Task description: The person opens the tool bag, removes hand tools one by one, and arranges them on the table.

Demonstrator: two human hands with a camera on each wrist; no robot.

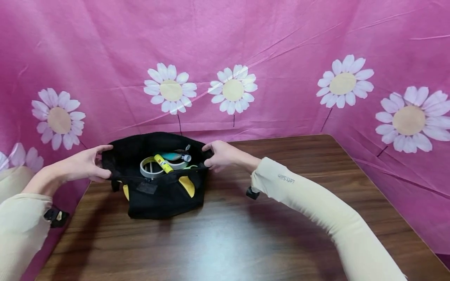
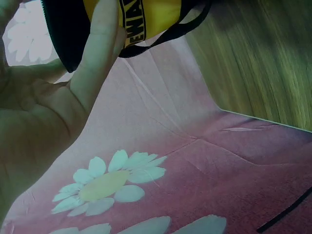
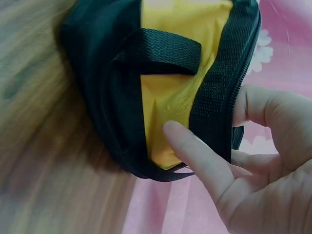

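Two bare hands hold an open black bag [image 1: 165, 201], which sits on a brown wood-grain table [image 1: 299, 234] left of centre in the head view, its mouth turned toward the camera. At the bag's left end, the left hand [image 1: 79, 162] grips the rim, with the thumb apart from the forefinger and the edge pinched between them; how the remaining fingers lie cannot be told. At the opposite end, toward the middle of the frame, the right hand [image 1: 223, 156] pinches the other end of the rim. In the right wrist view, one digit rests along the yellow panel [image 3: 158, 97], and the others meet the zippered edge [image 3: 239, 73] at the right of the frame. A webbing loop [image 3: 165, 51] crosses that panel near the top. Inside the bag, a yellow glue stick [image 1: 163, 163] leans across a pale ring [image 1: 145, 171], with a teal item [image 1: 171, 156] just beyond. At upper centre of the left wrist view, dark lettering [image 2: 134, 19] shows partly on yellow fabric above a black strap [image 2: 168, 38]. Cream sleeves [image 1: 309, 199] cover both forearms, and pink cloth [image 1: 281, 39] printed with white daisies [image 1: 233, 90] fills the upper frame.
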